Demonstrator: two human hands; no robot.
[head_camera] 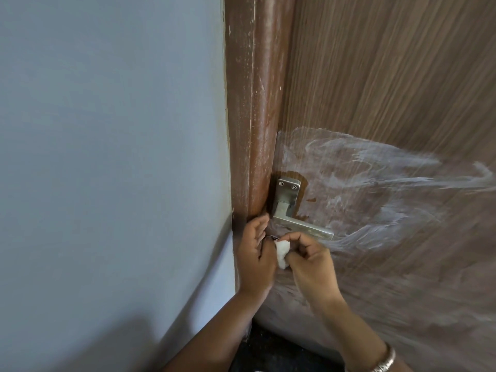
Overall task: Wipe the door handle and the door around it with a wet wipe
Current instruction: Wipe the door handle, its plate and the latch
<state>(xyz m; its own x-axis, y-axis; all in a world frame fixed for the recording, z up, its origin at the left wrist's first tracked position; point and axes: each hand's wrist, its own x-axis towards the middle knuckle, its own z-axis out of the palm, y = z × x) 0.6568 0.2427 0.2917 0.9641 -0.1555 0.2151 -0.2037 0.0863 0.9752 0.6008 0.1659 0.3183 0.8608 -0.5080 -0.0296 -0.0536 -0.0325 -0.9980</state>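
A silver lever door handle on its plate sits near the left edge of the brown wood-grain door. Whitish wet smears cover the door to the right of the handle and below it. My right hand is just under the lever, pinching a crumpled white wet wipe. My left hand lies beside it against the door's edge, fingers pointing up, touching the wipe's left side; a small dark metal part shows between the two hands.
A reddish-brown door frame runs vertically left of the door. A pale blue-grey wall fills the left half. Dark floor shows at the bottom. A silver bracelet is on my right wrist.
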